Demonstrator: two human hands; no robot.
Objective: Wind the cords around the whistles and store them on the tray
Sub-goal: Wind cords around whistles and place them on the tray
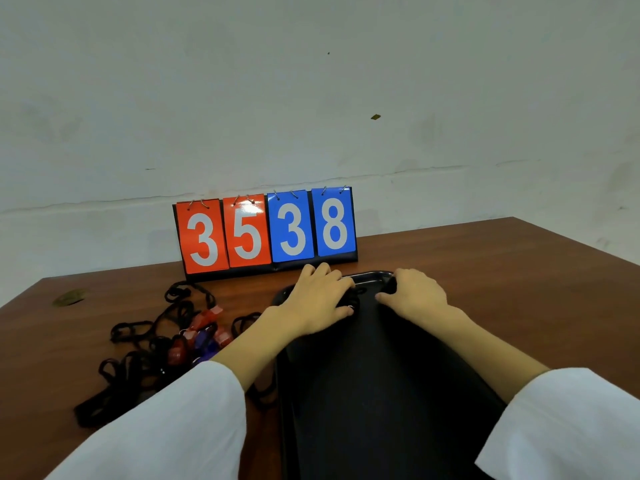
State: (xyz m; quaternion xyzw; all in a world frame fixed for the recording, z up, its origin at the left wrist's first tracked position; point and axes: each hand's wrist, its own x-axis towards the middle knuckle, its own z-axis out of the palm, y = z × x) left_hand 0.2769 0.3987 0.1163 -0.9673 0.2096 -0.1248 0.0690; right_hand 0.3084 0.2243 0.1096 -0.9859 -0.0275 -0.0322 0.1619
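Black plastic tray [381, 393] on brown wooden worktop [519, 271]; left hand [318, 299] fingers [341, 284] grasp a black wound cord [358, 295]; right hand [419, 292] grip unclear.

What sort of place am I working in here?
Probably a sports equipment room or scorer's desk, though that's a guess: a flip scoreboard reading 35 and 38 stands against a bare white wall, and whistles with black cords lie beside a black tray on a brown table.

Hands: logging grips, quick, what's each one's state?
Left hand: grips black cord over the tray.
Right hand: curled by tray's far end; cannot tell.
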